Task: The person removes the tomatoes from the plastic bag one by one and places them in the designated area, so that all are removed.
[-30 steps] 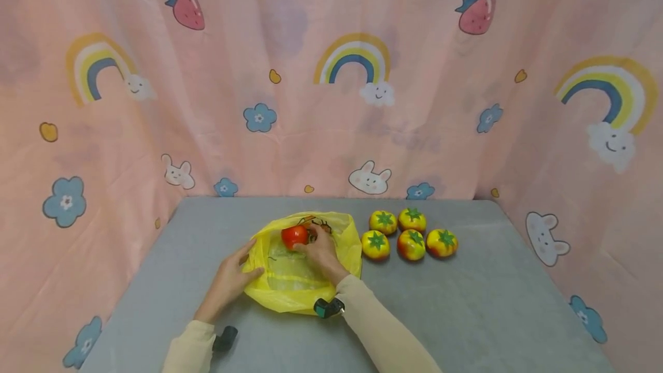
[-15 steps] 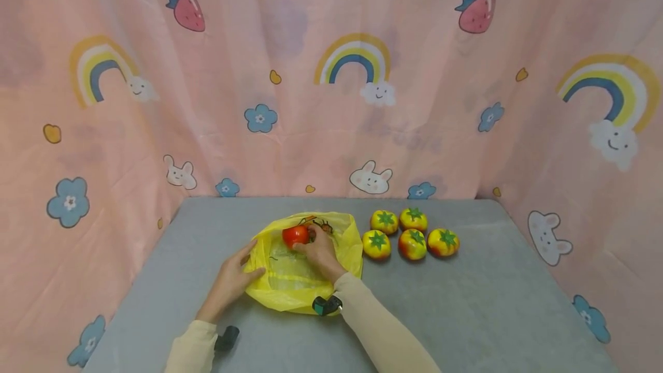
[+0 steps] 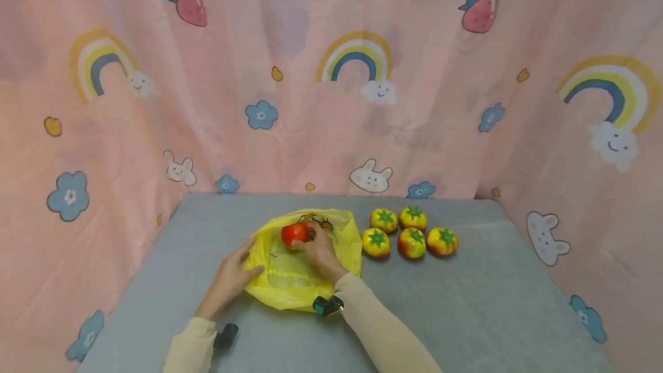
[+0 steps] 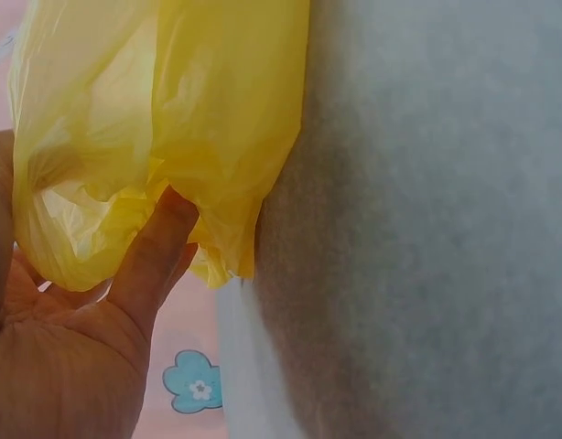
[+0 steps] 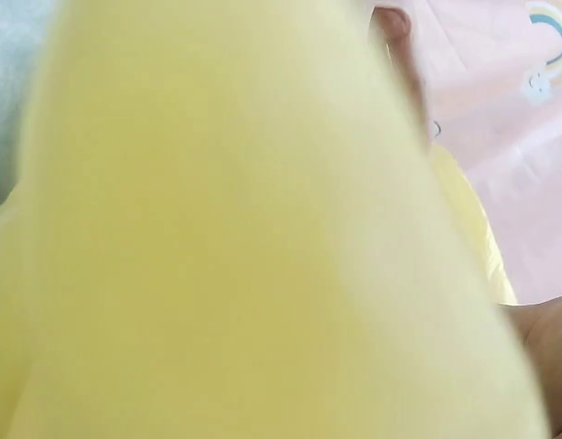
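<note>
A yellow plastic bag (image 3: 282,299) lies with its mouth spread wide on the table. At its left side my left hand (image 3: 230,282) holds the edge, thumb and fingers apart along the rim. In the left wrist view the thumb of that left hand (image 4: 80,357) presses against the thin yellow bag (image 4: 231,101). My right hand (image 3: 322,253) reaches over the opening and grips a shiny red tomato (image 3: 293,236) by its right side. The blurred yellow bag (image 5: 217,229) fills most of the right wrist view and hides the tomato there.
Right of the bag sit several yellow-and-red round fruits (image 3: 412,243) with green star-shaped tops. They stand close together on the grey table (image 3: 492,304). A pink patterned curtain (image 3: 311,137) rises behind the table's far edge and along both sides.
The camera view shifts slightly. Both hands, the tomato and the bag otherwise stay in the same place.
</note>
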Motion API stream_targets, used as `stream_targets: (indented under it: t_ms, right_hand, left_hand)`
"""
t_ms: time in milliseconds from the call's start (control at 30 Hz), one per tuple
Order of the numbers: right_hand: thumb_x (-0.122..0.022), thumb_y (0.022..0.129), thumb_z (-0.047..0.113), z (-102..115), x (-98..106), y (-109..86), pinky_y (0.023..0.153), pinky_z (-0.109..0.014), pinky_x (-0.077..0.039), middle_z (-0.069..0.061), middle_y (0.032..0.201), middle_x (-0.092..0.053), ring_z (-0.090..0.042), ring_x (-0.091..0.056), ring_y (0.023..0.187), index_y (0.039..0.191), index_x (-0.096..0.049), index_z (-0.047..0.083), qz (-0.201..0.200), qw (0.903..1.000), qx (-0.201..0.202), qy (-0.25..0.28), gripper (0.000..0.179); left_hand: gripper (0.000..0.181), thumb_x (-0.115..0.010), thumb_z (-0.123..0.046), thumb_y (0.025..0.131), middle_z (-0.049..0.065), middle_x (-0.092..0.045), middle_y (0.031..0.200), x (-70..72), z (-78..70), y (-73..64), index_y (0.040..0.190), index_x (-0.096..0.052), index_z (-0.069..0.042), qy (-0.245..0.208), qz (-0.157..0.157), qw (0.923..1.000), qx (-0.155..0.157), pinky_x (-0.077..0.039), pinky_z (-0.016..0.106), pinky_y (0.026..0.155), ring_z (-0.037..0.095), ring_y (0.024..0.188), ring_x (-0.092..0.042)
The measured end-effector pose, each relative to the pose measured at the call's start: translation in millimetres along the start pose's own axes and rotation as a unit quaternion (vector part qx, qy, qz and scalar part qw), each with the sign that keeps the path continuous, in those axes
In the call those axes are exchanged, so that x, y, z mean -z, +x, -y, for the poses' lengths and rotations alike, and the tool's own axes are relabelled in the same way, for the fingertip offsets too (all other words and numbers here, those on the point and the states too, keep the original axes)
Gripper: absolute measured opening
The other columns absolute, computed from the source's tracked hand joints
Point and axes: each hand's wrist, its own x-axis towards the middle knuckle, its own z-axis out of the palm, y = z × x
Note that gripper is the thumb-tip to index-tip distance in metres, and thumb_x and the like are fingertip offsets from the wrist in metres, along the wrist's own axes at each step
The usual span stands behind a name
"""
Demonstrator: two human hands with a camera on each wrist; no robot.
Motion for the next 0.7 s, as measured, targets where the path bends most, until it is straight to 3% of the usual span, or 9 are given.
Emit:
stream_targets:
  t_ms: [200, 700]
  right_hand:
    - [-0.078, 0.083, 0.016, 4, 5, -4.5, 0.104, -0.05, -0.047, -0.017, 0.129, -0.06, -0.034, -0.057, 0.12, 0.136, -0.053, 0.006, 0.013, 0.9993, 0.015, -0.033, 0.06]
    - [-0.079, 0.083, 0.02, 17, 21, -20.5, 0.099, -0.049, -0.05, -0.014, 0.134, -0.057, -0.03, -0.058, 0.115, 0.137, -0.053, 0.009, 0.03, 0.9995, 0.002, -0.012, 0.062]
  left_hand:
    - [0.074, -0.071, -0.013, 0.088, 0.019, -0.038, 0.156, 1.1, -2.5, -0.9, 0.153, -0.035, -0.01, 0.011, 0.0, 0.9999, -0.001, -0.035, 0.056, 0.114, 0.043, 0.139, -0.041]
    - [0.075, -0.071, -0.013, 0.089, 0.022, -0.039, 0.154, 2.0, -5.8, -1.7, 0.154, -0.033, -0.012, 0.026, -0.002, 0.9997, 0.001, -0.034, 0.057, 0.114, 0.043, 0.14, -0.04]
